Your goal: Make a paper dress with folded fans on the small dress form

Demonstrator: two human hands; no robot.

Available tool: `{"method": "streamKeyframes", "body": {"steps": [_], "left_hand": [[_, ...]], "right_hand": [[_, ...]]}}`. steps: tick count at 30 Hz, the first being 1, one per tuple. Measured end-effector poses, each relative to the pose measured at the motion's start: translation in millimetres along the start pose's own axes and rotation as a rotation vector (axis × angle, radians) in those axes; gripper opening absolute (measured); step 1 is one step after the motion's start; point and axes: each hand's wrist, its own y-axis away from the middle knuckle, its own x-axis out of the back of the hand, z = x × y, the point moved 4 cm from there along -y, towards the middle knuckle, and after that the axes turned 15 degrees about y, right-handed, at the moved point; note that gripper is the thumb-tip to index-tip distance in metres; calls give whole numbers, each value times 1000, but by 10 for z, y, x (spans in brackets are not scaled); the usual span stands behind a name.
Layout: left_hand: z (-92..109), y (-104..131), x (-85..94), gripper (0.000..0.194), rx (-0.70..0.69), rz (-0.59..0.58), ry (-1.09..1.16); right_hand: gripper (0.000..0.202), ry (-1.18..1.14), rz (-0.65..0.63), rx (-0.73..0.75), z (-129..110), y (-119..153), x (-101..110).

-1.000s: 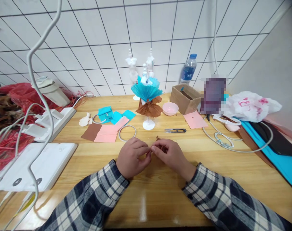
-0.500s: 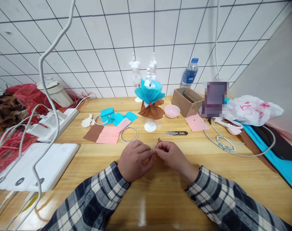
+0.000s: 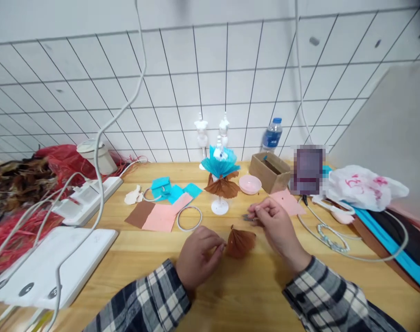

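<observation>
The bottle by the tiled wall wears a blue label with small white characters, too blurred to read surely. Pinkish-red print marks the white bag at right, also illegible. The white pad at left bears dark round marks whose detail cannot be made out.

The brown fan, pleated and gathered to a point at its top, lies between the two hands, in front of the mannequin in its blue and brown pleats. The left hand is just to its left: thumb and index finger are brought together at the fan's left edge, and what may be between them is too small to tell. The right hand is beyond the fan, to its right and apart from it, its fingers closed on the snips, whose grey blades point left past the fingertips. Whether the snips are off the tabletop cannot be told.

The left hand is low, back upward, its forearm slanting in from lower left. The right reaches farther forward, wrist fairly straight, beside a pink sheet.
</observation>
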Motion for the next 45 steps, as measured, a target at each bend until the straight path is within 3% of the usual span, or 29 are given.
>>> {"method": "streamKeyframes", "body": {"steps": [5,8,13,17,20,25,34,45], "left_hand": [[-81,-4,-137,12,33,-13,37],[-113,-14,-189,12,39,-28,37],[-195,-54,-180,14,69,3,16],[-227,-84,-178,14,46,26,23],[-238,-96,-181,12,30,40,33],[-223,-103,-160,12,33,45,37],[-208,-118,-100,16,18,69,33],[-255,-116,-66,16,24,47,41]], "right_hand": [[23,226,508,380,-385,-680,624],[14,530,707,464,-498,-987,880],[30,1219,601,392,-400,-1339,1013],[38,1379,511,413,-316,-1438,1070],[41,1352,520,425,-323,-1440,1104],[30,1266,578,379,-381,-1375,1126],[32,968,512,340,-462,-1315,1097],[28,953,560,311,-436,-1244,1068]]}}
